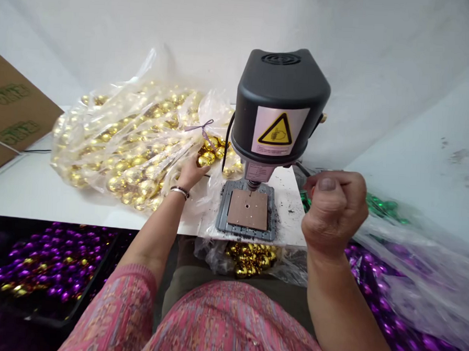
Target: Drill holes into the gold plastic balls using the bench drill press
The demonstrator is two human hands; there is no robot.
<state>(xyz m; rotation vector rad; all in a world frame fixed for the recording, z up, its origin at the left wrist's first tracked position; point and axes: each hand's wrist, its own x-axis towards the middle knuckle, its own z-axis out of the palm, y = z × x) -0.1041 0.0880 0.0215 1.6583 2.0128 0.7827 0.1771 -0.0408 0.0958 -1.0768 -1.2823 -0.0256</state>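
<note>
A small black bench drill [280,102] stands on the white table [29,191], with a brown board [249,209] on its grey base under the bit. My right hand [333,209] is closed in a fist round the drill's feed lever, to the right of the machine. My left hand [191,170], with a bracelet at the wrist, reaches into the mouth of a clear plastic bag of shiny gold balls [130,144] left of the drill. Its fingers curl round gold balls there.
A cardboard box [12,111] sits at the far left. Purple and gold balls [49,262] fill a dark tray below the table on the left. More gold balls [249,257] lie in a bag under the drill. Purple balls [388,309] and green balls [382,207] lie in plastic on the right.
</note>
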